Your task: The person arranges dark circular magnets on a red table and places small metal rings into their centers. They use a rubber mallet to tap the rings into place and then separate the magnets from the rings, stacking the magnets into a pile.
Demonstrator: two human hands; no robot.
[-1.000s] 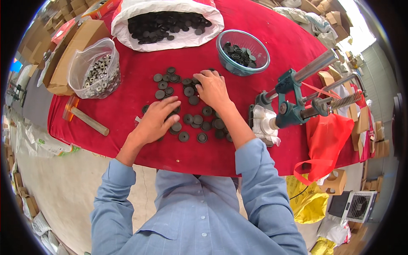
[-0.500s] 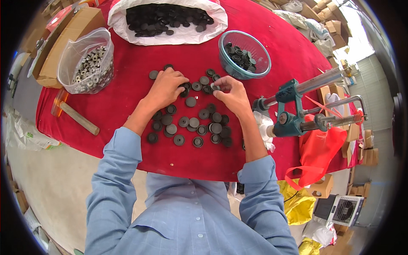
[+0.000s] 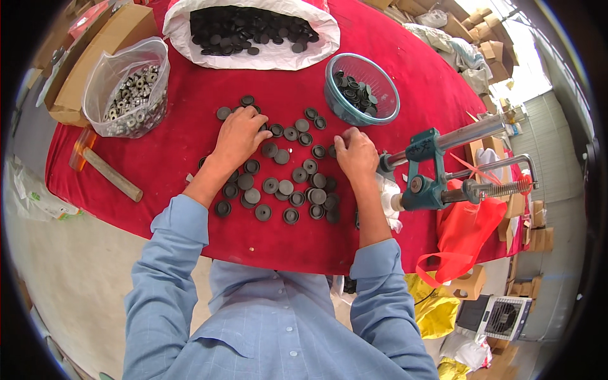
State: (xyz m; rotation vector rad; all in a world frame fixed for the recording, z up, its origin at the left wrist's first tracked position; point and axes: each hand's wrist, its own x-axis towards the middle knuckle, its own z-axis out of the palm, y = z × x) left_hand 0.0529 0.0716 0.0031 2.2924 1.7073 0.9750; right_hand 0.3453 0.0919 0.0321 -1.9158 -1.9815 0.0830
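Left of the bowl (image 3: pixel 346 114) of black discs (image 3: pixel 358 95), a sack (image 3: pixel 256 63) holds more, a bag (image 3: pixel 96 95) metal parts (image 3: pixel 134 95). Front-left of the bowl, loose discs (image 3: pixel 285 187) lie by the left hand (image 3: pixel 239 137) and right hand (image 3: pixel 357 156), both half-curled; I cannot tell their grip.

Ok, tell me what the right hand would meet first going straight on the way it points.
Probably the near side of the bluish bowl, just ahead of the right hand, though its height is unclear.
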